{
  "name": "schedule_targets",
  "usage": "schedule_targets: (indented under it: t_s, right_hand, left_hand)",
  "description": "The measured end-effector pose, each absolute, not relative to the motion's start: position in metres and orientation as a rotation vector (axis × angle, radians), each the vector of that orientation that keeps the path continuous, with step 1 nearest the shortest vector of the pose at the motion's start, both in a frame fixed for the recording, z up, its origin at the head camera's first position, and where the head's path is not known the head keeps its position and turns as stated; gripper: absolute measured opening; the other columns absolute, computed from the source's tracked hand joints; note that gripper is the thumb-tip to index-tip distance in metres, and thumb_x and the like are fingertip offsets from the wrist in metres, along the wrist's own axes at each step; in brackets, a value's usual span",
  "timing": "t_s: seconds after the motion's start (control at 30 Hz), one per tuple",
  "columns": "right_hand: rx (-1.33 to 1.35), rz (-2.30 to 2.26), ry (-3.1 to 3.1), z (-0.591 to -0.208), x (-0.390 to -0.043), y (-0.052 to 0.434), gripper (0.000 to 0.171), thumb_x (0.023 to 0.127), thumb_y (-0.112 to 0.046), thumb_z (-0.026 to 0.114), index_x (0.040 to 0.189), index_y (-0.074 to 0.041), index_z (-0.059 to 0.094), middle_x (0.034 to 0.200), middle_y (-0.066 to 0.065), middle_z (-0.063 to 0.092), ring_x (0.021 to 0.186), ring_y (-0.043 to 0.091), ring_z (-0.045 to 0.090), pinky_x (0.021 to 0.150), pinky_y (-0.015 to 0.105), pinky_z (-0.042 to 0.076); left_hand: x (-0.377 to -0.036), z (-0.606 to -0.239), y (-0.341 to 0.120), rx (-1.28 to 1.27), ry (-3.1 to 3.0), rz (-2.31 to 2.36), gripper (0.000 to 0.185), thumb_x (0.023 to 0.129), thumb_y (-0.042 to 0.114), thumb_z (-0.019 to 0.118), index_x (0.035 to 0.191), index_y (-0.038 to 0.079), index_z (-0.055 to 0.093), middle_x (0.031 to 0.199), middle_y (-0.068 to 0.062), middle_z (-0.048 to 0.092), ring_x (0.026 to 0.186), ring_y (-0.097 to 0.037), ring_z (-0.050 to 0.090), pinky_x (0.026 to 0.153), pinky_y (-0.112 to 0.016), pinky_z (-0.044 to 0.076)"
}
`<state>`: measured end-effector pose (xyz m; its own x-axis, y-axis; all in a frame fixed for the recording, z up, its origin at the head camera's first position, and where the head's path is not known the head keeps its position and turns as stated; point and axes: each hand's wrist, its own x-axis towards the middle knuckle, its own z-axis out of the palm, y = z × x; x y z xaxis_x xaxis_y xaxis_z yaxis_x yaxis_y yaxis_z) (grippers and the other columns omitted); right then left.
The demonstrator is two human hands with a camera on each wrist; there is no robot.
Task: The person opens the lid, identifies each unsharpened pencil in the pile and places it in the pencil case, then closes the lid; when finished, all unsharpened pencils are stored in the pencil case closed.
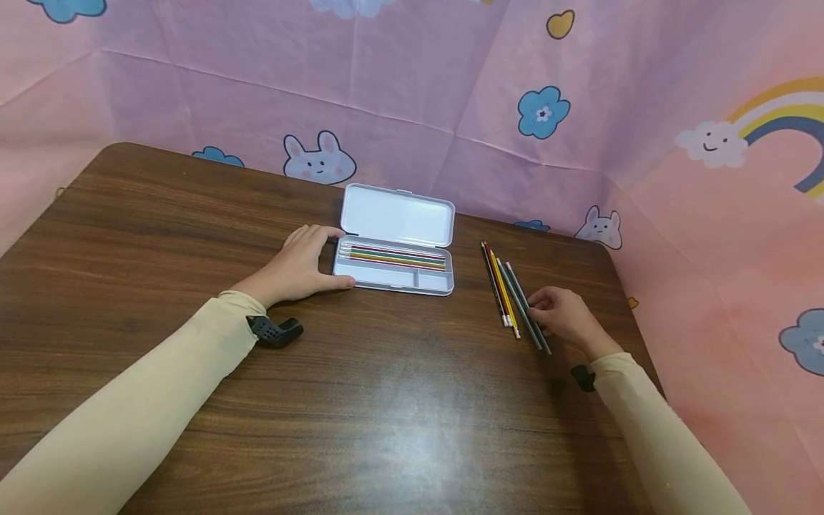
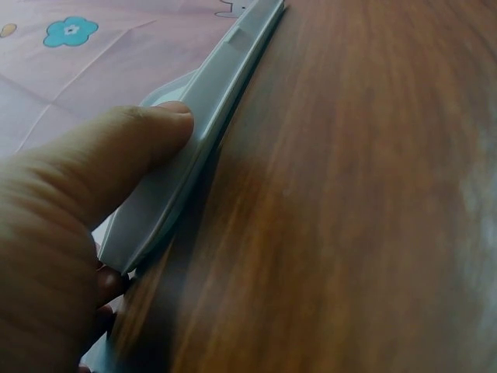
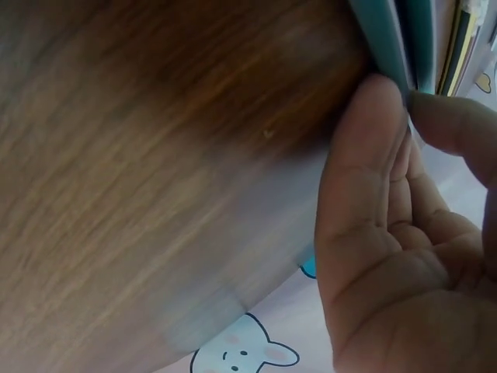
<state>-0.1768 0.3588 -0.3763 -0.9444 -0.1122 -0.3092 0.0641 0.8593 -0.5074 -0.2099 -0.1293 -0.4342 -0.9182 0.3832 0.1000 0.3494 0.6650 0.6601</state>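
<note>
A white pencil case (image 1: 394, 287) lies on the brown table with its lid (image 1: 397, 214) raised at the back. Several striped pencils (image 1: 399, 259) lie side by side in its long rear compartment. My left hand (image 1: 292, 266) grips the case's left end, thumb on the front wall and fingers behind. To the right, my right hand (image 1: 568, 316) pinches a grey-green pencil (image 1: 545, 343) between thumb and index finger. A second grey-green pencil (image 1: 528, 322) lies right beside it. Left of these are yellow pencils (image 1: 503, 287) and darker ones, eraser ends toward me.
The wooden table (image 1: 360, 400) extends in front of the case and to both sides. A pink cloth (image 1: 412, 93) with cartoon prints hangs behind the table and along its right side. A small front-right compartment (image 1: 433, 280) in the case is divided off.
</note>
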Motion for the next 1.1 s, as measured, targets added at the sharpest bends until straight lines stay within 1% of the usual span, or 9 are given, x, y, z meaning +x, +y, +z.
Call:
schedule_targets:
  t_s: [0.2, 0.33, 0.5, 0.6, 0.83, 1.1]
  right_hand:
    - [-0.005, -0.676, 2.754, -0.378, -0.176, 0.359, 0.024, 0.099, -0.012, 0.065, 0.118, 0.004, 0.066, 0.106, 0.020, 0.070, 0.079, 0.021, 0.069, 0.066, 0.034, 0.062]
    - [-0.018, -0.546, 2.822, -0.378, -0.175, 0.358, 0.024, 0.096, -0.013, 0.065, 0.114, 0.003, 0.068, 0.103, 0.019, 0.071, 0.080, 0.023, 0.067, 0.068, 0.034, 0.058]
    - [-0.029, -0.407, 2.879, -0.376, -0.174, 0.358, 0.025, 0.093, -0.013, 0.065, 0.113, 0.002, 0.069, 0.101, 0.017, 0.073, 0.085, 0.026, 0.068, 0.073, 0.043, 0.056]
    - [-0.007, -0.350, 2.888, -0.375, -0.174, 0.359, 0.026, 0.093, -0.014, 0.066, 0.114, 0.001, 0.069, 0.101, 0.016, 0.074, 0.085, 0.026, 0.069, 0.074, 0.045, 0.056]
    - [0.023, -0.302, 2.906, -0.377, -0.174, 0.363, 0.025, 0.092, -0.015, 0.067, 0.112, -0.001, 0.070, 0.099, 0.013, 0.074, 0.083, 0.025, 0.068, 0.070, 0.042, 0.055]
    - [-0.059, -0.357, 2.981, -0.369, -0.173, 0.368, 0.021, 0.092, -0.011, 0.066, 0.109, 0.000, 0.071, 0.094, 0.013, 0.073, 0.081, 0.026, 0.066, 0.070, 0.042, 0.054]
  left_hand:
    - [-0.209, -0.434, -0.130, 0.618, 2.810, 1.103, 0.093, 0.083, 0.054, 0.083, 0.151, 0.005, 0.042, 0.151, -0.017, 0.045, 0.142, -0.036, 0.036, 0.122, -0.059, 0.016]
    - [-0.208, -0.432, -0.129, 0.611, 2.803, 1.105, 0.093, 0.084, 0.054, 0.083, 0.151, 0.004, 0.042, 0.152, -0.018, 0.045, 0.143, -0.036, 0.036, 0.123, -0.059, 0.015]
    - [-0.208, -0.431, -0.129, 0.602, 2.799, 1.104, 0.093, 0.084, 0.054, 0.082, 0.151, 0.004, 0.042, 0.153, -0.018, 0.044, 0.146, -0.037, 0.033, 0.125, -0.059, 0.012]
    - [-0.208, -0.431, -0.129, 0.606, 2.802, 1.108, 0.093, 0.083, 0.054, 0.083, 0.151, 0.004, 0.042, 0.152, -0.018, 0.044, 0.144, -0.036, 0.035, 0.124, -0.059, 0.013]
    - [-0.208, -0.431, -0.129, 0.616, 2.804, 1.115, 0.093, 0.083, 0.054, 0.083, 0.150, 0.004, 0.042, 0.151, -0.018, 0.046, 0.141, -0.035, 0.037, 0.123, -0.059, 0.015]
    - [-0.209, -0.432, -0.129, 0.615, 2.811, 1.105, 0.093, 0.083, 0.054, 0.083, 0.151, 0.004, 0.042, 0.151, -0.018, 0.046, 0.141, -0.035, 0.037, 0.123, -0.059, 0.015]
